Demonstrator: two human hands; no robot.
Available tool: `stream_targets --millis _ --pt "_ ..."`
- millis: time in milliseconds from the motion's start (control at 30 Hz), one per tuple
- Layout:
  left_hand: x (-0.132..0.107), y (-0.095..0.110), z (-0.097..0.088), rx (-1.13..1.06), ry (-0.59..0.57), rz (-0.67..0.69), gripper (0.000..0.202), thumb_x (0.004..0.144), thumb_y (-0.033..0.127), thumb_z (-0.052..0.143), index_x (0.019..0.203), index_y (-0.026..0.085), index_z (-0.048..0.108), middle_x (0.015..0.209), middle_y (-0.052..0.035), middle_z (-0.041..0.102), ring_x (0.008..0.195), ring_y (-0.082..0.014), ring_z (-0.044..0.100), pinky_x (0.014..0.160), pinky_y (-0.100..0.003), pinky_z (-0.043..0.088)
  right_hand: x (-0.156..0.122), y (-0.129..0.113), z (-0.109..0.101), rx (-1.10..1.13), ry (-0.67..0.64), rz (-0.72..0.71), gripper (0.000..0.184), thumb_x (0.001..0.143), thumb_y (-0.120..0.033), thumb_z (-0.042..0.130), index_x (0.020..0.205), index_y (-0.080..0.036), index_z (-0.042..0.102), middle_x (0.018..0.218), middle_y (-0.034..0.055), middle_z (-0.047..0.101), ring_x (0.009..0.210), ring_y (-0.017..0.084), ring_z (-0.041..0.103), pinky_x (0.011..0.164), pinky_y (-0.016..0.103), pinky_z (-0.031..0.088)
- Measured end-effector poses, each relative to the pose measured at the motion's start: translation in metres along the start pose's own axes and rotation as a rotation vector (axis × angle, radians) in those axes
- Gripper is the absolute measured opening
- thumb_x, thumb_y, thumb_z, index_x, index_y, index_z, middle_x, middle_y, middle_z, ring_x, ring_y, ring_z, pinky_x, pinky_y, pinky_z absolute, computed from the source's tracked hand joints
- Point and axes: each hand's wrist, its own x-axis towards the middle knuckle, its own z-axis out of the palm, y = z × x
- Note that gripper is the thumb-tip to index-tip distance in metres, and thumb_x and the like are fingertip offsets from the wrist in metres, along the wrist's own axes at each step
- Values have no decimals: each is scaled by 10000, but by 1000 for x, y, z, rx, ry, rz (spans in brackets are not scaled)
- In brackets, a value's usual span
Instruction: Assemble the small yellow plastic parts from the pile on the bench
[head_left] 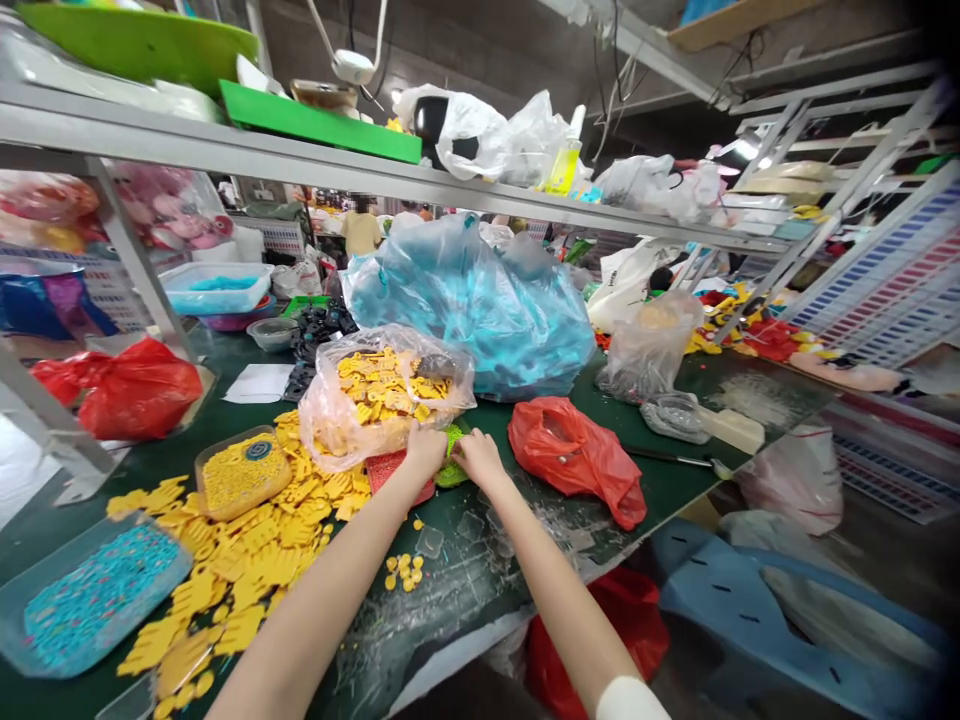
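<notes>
Beneath a metal shelf (300, 165), the worktop (375, 630) is strewn with yellow pieces (244, 560). Before a clear bag (330, 410), beside a red dish (385, 470), a green dish (451, 474) is flanked by the left hand (426, 447) and right hand (478, 456). Fingers are curled narrowly; whether anything is gripped cannot be told.

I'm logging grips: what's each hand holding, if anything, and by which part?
Cannot be told: the left hand and right hand are at either side of the green container, any grip too small to make out.
</notes>
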Motion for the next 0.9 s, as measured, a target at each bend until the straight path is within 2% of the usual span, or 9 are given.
stream_targets --millis 100,267,400,500,600,700,800,833,900 --pt "-2 4 1 -34 4 -28 307 933 330 595 1181 150 588 1186 -99 612 1026 -225 620 874 -437 539 -13 -4 -3 66 112 -4 109 871 -198 628 802 -200 712 847 72 719 935 232 594 760 320 414" --pt "-4 6 2 -106 9 -57 324 935 331 593 1201 148 576 1197 -101 604 1023 -223 621 866 -431 544 -58 -14 0 253 335 -23 220 946 -326 519 906 -218 707 915 57 720 924 210 612 808 329 465" --pt "-14 4 -5 -186 85 -46 307 925 335 606 1158 135 599 1172 -95 619 1037 -228 617 900 -453 520 -102 -26 17 389 443 -49 363 969 -426 435 894 -201 710 856 77 705 835 205 637 760 329 509" --pt "-37 2 -15 -276 204 -12 208 899 314 638 993 139 699 1071 -94 677 1075 -253 600 961 -453 448 -132 -44 37 581 459 -82 333 943 -451 490 843 -220 709 808 61 699 777 204 639 693 317 516" --pt "-77 -6 -20 -384 309 -4 191 920 331 605 954 214 752 1059 -66 700 1096 -247 587 957 -398 408 -159 -72 55 739 380 -129 270 938 -407 522 837 -233 702 805 53 703 789 206 630 696 318 513" --pt "-134 -24 -12 -521 420 -61 225 956 355 546 1003 264 747 1059 -28 699 1048 -202 601 953 -355 394 -179 -105 66 778 251 -216 218 943 -352 532 851 -239 694 818 43 712 808 208 611 743 336 503" --pt "-196 -47 13 -768 689 -173 199 911 368 620 896 231 764 899 -29 703 900 -187 626 869 -323 423 -186 -131 70 766 141 -283 178 943 -318 542 867 -243 685 838 31 713 818 207 583 763 348 479" --pt "-216 -54 24 -796 722 -227 196 899 374 635 868 230 764 869 -27 698 872 -187 625 847 -322 424 -186 -138 71 758 109 -302 165 941 -311 548 872 -244 682 844 28 712 823 208 576 763 348 470" --pt "-252 -65 47 -793 699 -307 204 892 390 641 848 232 762 838 -24 690 846 -190 619 817 -327 421 -183 -146 72 736 56 -332 143 936 -299 559 871 -245 675 857 24 709 839 211 568 769 351 453"
